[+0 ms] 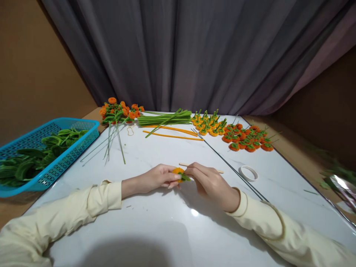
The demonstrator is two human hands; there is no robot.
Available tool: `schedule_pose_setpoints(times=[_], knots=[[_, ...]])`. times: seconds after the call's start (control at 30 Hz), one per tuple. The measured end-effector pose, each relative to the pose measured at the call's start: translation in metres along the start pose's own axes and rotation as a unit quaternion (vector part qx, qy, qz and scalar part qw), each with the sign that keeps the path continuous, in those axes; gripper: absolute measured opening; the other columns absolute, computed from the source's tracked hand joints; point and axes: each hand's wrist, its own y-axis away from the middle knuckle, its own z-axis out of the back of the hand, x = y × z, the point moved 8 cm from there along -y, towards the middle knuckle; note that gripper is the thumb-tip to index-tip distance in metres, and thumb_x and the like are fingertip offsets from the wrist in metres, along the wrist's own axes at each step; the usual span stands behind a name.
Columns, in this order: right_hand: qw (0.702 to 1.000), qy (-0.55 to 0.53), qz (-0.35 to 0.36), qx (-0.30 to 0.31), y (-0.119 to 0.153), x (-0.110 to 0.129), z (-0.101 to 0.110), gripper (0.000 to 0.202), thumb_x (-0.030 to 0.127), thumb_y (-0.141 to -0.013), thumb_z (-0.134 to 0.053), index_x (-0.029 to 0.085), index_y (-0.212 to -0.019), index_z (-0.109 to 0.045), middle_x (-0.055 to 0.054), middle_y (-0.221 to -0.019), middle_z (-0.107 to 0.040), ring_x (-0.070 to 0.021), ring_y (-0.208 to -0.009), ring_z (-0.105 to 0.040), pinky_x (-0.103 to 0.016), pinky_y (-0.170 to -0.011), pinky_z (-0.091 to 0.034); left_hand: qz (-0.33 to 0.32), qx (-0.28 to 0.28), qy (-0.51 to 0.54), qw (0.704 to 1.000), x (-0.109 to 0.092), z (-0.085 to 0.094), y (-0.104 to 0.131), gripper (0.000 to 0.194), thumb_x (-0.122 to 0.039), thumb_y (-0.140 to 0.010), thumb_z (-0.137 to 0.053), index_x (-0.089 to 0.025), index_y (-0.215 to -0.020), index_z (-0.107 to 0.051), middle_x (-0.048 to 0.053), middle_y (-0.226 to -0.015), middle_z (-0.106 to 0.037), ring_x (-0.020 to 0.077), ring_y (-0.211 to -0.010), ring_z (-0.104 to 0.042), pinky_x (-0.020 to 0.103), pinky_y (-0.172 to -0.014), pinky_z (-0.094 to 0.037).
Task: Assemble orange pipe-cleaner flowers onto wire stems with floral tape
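Between my two hands, near the middle of the white table, is a small yellow-orange flower [178,170] with green parts at its base. My left hand [160,177] pinches it from the left, with thumb and fingers round its edge. On the other side, my right hand [213,182] has its fingers closed at the flower's green parts; the fingertips are partly hidden. A thin wooden stick [184,164] passes behind my right hand, its ends showing on both sides; whether the hand touches it I cannot tell.
Blue basket [96,128] of green leaves at left. Along the back of the table [133,230] lie orange flowers [112,101], green stems [167,119], orange strips [174,137], yellow flowers [214,132] and red-orange flowers [250,147]. White tape roll [241,173] and dark wires [222,158] lie right.
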Motion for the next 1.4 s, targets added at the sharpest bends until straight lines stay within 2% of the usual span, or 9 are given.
schedule_pose_setpoints(times=[0.2, 0.4, 0.53, 0.7, 0.8, 0.93, 1.0, 1.2, 1.4], knots=[[0.997, -0.024, -0.048, 0.048, -0.001, -0.002, -0.005, 0.030, -0.006, -0.070, -0.032, 0.016, -0.083, -0.047, -0.006, -0.073, -0.054, -0.0155, -0.060, -0.051, -0.023, -0.050, -0.040, -0.028, -0.011, -0.119, 0.992, -0.007, -0.005, 0.005, 0.027, -0.032, -0.089, -0.047, -0.015, -0.068, -0.046, -0.005, -0.059, -0.043, 0.0069, -0.052, -0.034, 0.022, -0.051, -0.028], [0.992, 0.008, -0.116, 0.055, 0.003, -0.003, -0.007, 0.023, -0.001, -0.079, -0.033, 0.016, -0.079, -0.049, -0.005, -0.070, -0.054, -0.0153, -0.056, -0.050, -0.025, -0.050, -0.040, -0.027, -0.039, -0.170, 0.984, -0.009, -0.006, 0.008, 0.025, -0.036, -0.088, -0.048, -0.015, -0.075, -0.050, -0.004, -0.059, -0.047, 0.0079, -0.054, -0.041, 0.021, -0.053, -0.033], [0.995, 0.099, 0.014, 0.017, 0.000, 0.014, 0.002, 0.029, -0.001, -0.083, -0.027, 0.012, -0.085, -0.052, -0.008, -0.069, -0.056, -0.0178, -0.058, -0.052, -0.027, -0.049, -0.042, -0.026, -0.020, -0.089, 0.996, -0.005, -0.001, 0.004, 0.028, -0.039, -0.087, -0.050, -0.014, -0.075, -0.052, -0.001, -0.063, -0.054, 0.0077, -0.052, -0.043, 0.022, -0.053, -0.035], [0.964, 0.171, 0.201, -0.019, 0.006, 0.031, 0.006, 0.026, 0.004, -0.089, -0.029, 0.005, -0.095, -0.054, -0.014, -0.074, -0.062, -0.0213, -0.065, -0.059, -0.032, -0.055, -0.049, -0.029, -0.004, 0.045, 0.999, -0.005, 0.002, -0.001, 0.032, -0.043, -0.086, -0.049, -0.011, -0.087, -0.055, 0.006, -0.072, -0.062, 0.0118, -0.055, -0.054, 0.026, -0.056, -0.042], [0.957, 0.187, 0.219, -0.033, 0.008, 0.029, 0.006, 0.027, 0.003, -0.089, -0.030, 0.003, -0.096, -0.056, -0.017, -0.079, -0.065, -0.0211, -0.067, -0.061, -0.033, -0.056, -0.051, -0.062, -0.089, -0.028, 0.994, -0.012, 0.011, 0.006, 0.029, -0.041, -0.088, -0.048, -0.016, -0.102, -0.045, -0.002, -0.061, -0.058, 0.0082, -0.043, -0.043, 0.021, -0.047, -0.034], [0.954, 0.188, 0.229, -0.041, 0.011, 0.029, 0.008, 0.028, 0.003, -0.089, -0.030, 0.001, -0.095, -0.057, -0.018, -0.080, -0.066, -0.0214, -0.068, -0.062, -0.033, -0.056, -0.052, -0.176, -0.214, -0.207, 0.938, -0.038, 0.014, 0.027, 0.018, -0.032, -0.085, -0.056, -0.018, -0.091, -0.045, -0.006, -0.057, -0.050, 0.0076, -0.051, -0.043, 0.019, -0.052, -0.035], [0.952, 0.187, 0.237, -0.043, 0.012, 0.031, 0.009, 0.028, 0.003, -0.089, -0.031, 0.000, -0.094, -0.058, -0.019, -0.080, -0.066, -0.0215, -0.067, -0.063, -0.033, -0.056, -0.052, -0.179, -0.201, -0.245, 0.931, -0.040, 0.006, 0.029, 0.016, -0.031, -0.085, -0.055, -0.018, -0.092, -0.048, -0.004, -0.063, -0.053, 0.0078, -0.054, -0.047, 0.019, -0.053, -0.037], [0.947, 0.186, 0.256, -0.050, 0.014, 0.035, 0.010, 0.028, 0.002, -0.088, -0.033, 0.000, -0.090, -0.061, -0.019, -0.079, -0.066, -0.0218, -0.070, -0.062, -0.032, -0.056, -0.052, -0.090, -0.146, -0.208, 0.963, -0.026, -0.006, 0.023, 0.021, -0.036, -0.091, -0.042, -0.017, -0.098, -0.046, -0.006, -0.055, -0.050, 0.0079, -0.040, -0.048, 0.018, -0.039, -0.038], [0.948, 0.177, 0.261, -0.036, 0.016, 0.034, 0.006, 0.028, 0.003, -0.088, -0.033, 0.001, -0.091, -0.061, -0.020, -0.081, -0.066, -0.0215, -0.069, -0.062, -0.032, -0.057, -0.052, -0.110, -0.120, -0.338, 0.927, -0.027, -0.012, 0.020, 0.017, -0.028, -0.095, -0.037, -0.018, -0.094, -0.049, -0.007, -0.053, -0.048, 0.0069, -0.041, -0.047, 0.018, -0.050, -0.039]])
